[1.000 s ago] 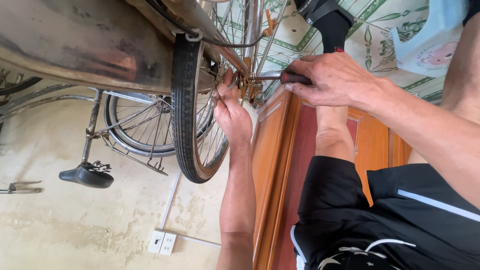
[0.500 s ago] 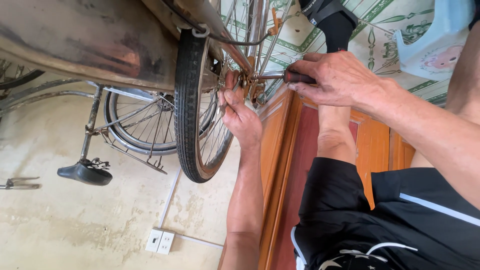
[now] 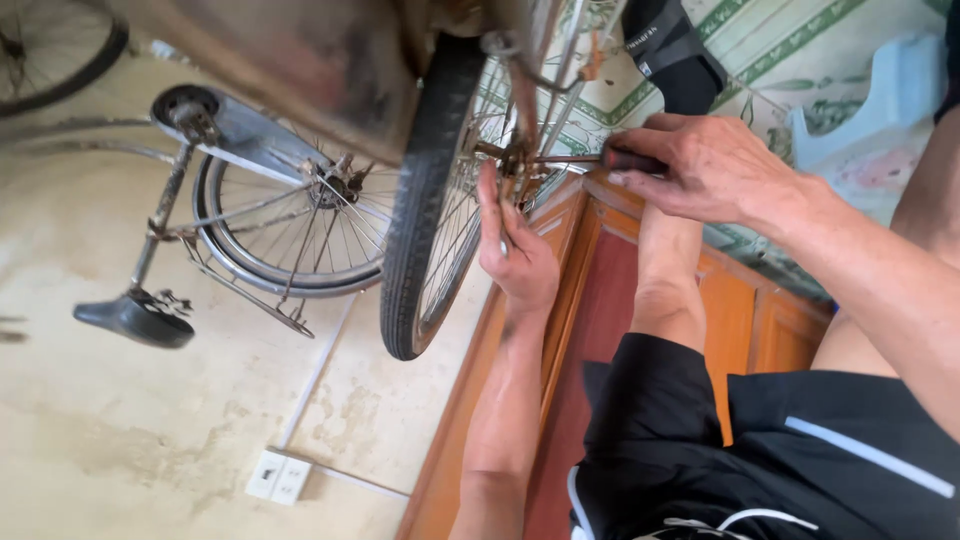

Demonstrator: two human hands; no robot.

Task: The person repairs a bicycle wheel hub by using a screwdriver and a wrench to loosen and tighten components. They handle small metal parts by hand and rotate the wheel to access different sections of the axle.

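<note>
Gripping a dark-handled tool (image 3: 625, 160) in the right hand (image 3: 705, 170), fingers wrapped tight round the handle, with its thin metal shaft running straight to the rusty hub (image 3: 515, 160) of the bike wheel (image 3: 430, 200). Left hand (image 3: 515, 255) is up at the same hub from the other side — fingers curled in against the axle area and closed on something small there, but I can't make out what exactly.

The whole view is tipped sideways. That wheel has a black tyre and thin spokes, and it sits right at the edge of a wooden panel (image 3: 590, 290), orange-brown with a darker red inset. Over that wheel's top hangs a rusty, worn metal body or mudguard (image 3: 300, 70).

Further back on the pale concrete floor (image 3: 150, 440) there's a 2nd bicycle (image 3: 260, 220), with its rear wheel, chain guard and black saddle (image 3: 135, 320) showing. A white double socket (image 3: 280, 477) sits near the bottom edge of the concrete.

Person's in black shorts (image 3: 750, 450) with a pale stripe, 1 bare leg bent up between the arms, foot in a black sandal (image 3: 665, 50) on a green-patterned tile surface (image 3: 790, 60).
</note>
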